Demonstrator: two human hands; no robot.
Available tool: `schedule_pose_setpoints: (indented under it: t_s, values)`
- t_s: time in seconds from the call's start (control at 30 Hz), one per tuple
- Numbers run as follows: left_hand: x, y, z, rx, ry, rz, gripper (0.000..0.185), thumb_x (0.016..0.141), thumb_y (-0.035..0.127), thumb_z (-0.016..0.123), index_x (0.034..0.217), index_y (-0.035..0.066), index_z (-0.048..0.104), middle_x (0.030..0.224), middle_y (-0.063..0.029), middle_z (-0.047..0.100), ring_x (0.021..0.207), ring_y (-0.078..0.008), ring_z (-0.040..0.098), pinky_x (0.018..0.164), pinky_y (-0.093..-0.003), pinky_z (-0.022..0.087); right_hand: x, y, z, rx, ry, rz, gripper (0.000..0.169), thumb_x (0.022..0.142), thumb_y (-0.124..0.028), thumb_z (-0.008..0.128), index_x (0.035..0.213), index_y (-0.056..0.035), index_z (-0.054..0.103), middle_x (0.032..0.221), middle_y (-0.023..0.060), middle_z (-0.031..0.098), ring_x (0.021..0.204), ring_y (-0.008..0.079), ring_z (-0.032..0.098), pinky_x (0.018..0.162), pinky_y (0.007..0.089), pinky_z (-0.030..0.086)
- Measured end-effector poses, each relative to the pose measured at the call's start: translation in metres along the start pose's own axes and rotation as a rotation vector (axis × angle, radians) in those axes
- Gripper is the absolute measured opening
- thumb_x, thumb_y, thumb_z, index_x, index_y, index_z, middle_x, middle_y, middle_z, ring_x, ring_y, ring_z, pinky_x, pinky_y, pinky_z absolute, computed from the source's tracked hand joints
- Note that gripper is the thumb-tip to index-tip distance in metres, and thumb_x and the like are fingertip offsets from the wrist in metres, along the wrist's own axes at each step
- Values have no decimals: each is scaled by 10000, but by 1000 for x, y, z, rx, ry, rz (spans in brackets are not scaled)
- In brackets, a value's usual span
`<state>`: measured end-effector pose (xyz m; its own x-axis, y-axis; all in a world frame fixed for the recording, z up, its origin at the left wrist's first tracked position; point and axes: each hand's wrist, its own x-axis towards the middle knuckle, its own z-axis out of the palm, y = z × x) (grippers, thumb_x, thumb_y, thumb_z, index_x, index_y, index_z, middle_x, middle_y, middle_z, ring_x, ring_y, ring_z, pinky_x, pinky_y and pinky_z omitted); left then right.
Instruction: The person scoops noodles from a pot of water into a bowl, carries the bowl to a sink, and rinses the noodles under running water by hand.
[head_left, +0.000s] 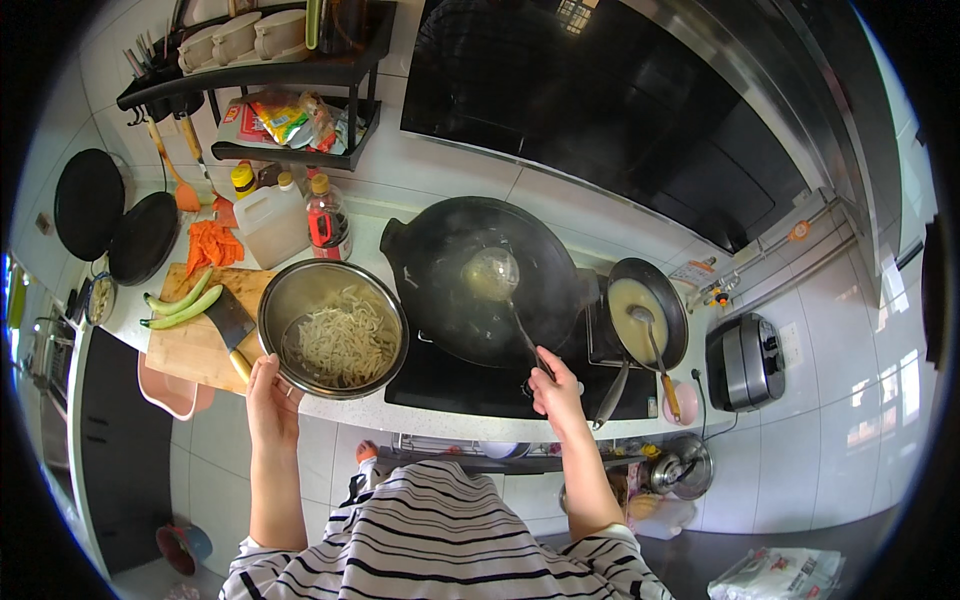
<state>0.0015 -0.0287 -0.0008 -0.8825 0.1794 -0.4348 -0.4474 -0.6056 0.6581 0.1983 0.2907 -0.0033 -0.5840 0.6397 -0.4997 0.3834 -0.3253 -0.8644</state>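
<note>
My left hand grips the near rim of a stainless steel bowl. Pale shredded strips of food lie inside it. In my right hand is the handle of a metal ladle, its head down in a large black wok. Some liquid shows around the ladle head, and steam blurs the wok's middle. The wok sits on a black glass cooktop. To its right, a smaller pan holds a cloudy yellowish liquid and a second ladle with a wooden handle.
Left of the bowl, a cleaver and two green vegetables lie on a wooden cutting board. Behind stand a white jug and a sauce bottle. A pink bowl sits at the right counter edge. A range hood overhangs the wok.
</note>
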Motion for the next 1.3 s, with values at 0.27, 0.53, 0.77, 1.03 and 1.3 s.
schedule_pose_setpoints:
  t_s: [0.27,0.53,0.77,1.03,1.3]
  values:
    - [-1,0,-2,-3,-10,-5,82,927,130,492,866,79,512,798,-22,625,716,-109,640,653,-261,570,13,0,23,337,-164,134,439,917,-79,512,1345,-87,414,734,63,533,453,46,336,404,205,273]
    - [3,1,-10,-15,4,4,73,922,124,501,871,74,511,810,-21,623,730,-112,638,689,-273,571,-4,-7,21,425,-308,189,452,921,-120,509,1358,-93,394,807,58,507,477,18,328,418,163,289]
    - [5,-2,-6,-7,6,6,74,920,125,505,865,76,517,822,-29,633,728,-112,638,685,-278,572,-32,-23,21,416,-362,204,438,939,-108,489,1367,-132,399,810,53,504,478,15,332,409,165,286]
    - [12,-6,-8,20,-1,-12,77,915,141,512,870,81,530,800,-23,633,722,-108,635,666,-272,567,-37,-32,25,451,-389,182,449,942,-127,487,1376,-100,376,828,54,475,474,-3,295,413,145,284]
    - [35,-19,-9,80,29,-18,86,909,146,517,841,100,542,765,0,617,680,-88,610,654,-264,545,-36,-24,31,323,-338,127,452,928,-119,517,1363,-115,396,812,45,502,461,2,301,407,152,279]
